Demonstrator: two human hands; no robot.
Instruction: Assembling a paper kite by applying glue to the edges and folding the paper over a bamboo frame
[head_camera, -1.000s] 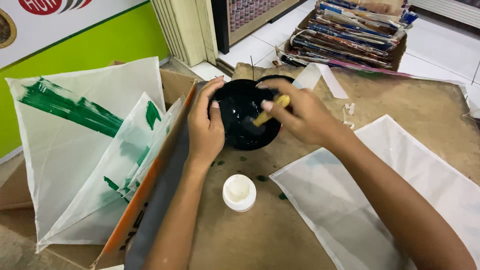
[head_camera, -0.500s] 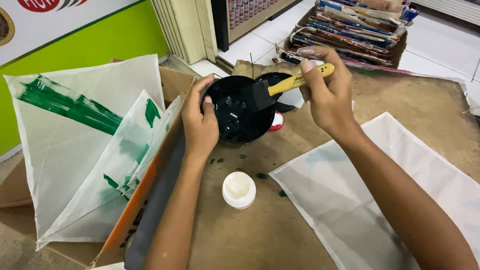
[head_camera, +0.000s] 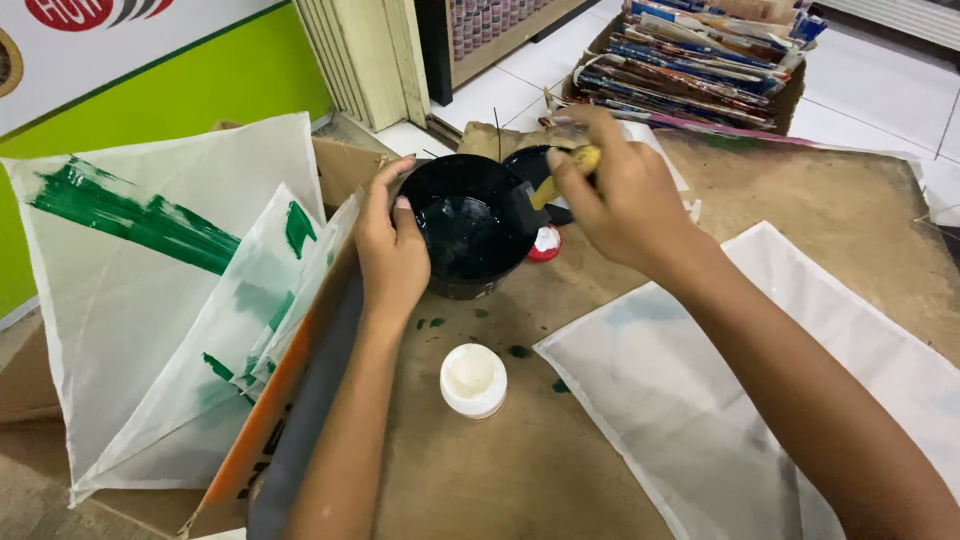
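Honestly, plenty of room for a mess here. Big brown cardboard work surface (head_camera: 800, 200) already spotted with green drips near the middle. White kite sheets (head_camera: 130, 300) with green strokes leaning at the left, just beside the left arm; another blank white sheet (head_camera: 700, 420) lying flat under the right forearm, so easy to smear or drip on. Black paint bowl (head_camera: 462, 230) near the centre, left hand (head_camera: 392, 250) wrapped around its rim, fingers curled on it; could tip if squeezed or nudged sideways. Right hand (head_camera: 620, 200) pinching a yellow-handled brush (head_camera: 560, 175), dark head at the bowl's rim; loaded bristles likely to drip. Small open white jar (head_camera: 473, 378) close by the left forearm, begging to get knocked.
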